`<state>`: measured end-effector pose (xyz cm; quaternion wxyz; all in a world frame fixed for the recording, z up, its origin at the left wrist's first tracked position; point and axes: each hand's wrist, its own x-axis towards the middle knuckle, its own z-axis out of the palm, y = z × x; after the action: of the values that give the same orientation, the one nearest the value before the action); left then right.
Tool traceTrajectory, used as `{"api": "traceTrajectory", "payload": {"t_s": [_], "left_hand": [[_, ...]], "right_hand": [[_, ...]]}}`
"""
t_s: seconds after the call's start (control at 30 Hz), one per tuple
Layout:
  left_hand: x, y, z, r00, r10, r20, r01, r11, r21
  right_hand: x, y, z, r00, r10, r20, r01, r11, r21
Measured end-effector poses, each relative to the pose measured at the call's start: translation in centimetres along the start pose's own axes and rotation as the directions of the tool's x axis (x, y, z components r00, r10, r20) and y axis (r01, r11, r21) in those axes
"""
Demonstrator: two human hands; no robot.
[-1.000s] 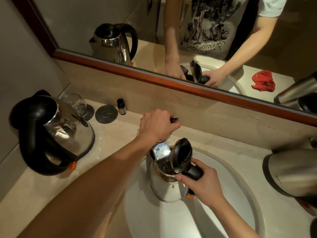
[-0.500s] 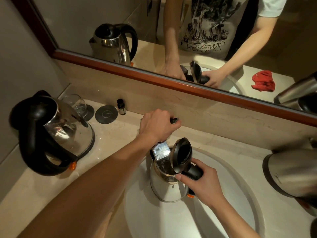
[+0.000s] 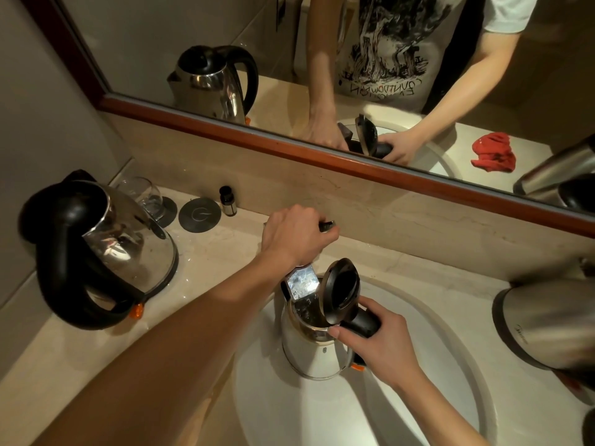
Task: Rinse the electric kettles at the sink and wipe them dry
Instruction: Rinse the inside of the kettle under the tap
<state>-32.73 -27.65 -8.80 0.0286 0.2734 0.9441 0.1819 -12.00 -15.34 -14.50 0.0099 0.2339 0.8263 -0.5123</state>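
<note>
Open-lid kettle (image 3: 317, 349) sits upright in the sink (image 3: 450, 365), centre of frame, under the tap spout (image 3: 301, 280). Right hand (image 3: 383, 346) grips its black handle. Left hand (image 3: 294, 235) is curled over the tap lever just above. Second kettle (image 3: 106, 249) stands on the worktop (image 3: 199, 262) at left, third kettle (image 3: 547, 323) at right edge. Red cloth (image 3: 494, 152) visible in mirror, upper right.
</note>
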Motion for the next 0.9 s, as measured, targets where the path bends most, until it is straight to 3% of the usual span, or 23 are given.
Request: {"api": "traceTrajectory", "payload": {"t_s": [0.9], "left_hand": [[0.08,-0.04,0.27,1.0,-0.024,0.0,0.024,1.0,0.009]], "right_hand": [[-0.2,0.14,-0.09,1.0,0.008,-0.008,-0.008,1.0,0.004]]}}
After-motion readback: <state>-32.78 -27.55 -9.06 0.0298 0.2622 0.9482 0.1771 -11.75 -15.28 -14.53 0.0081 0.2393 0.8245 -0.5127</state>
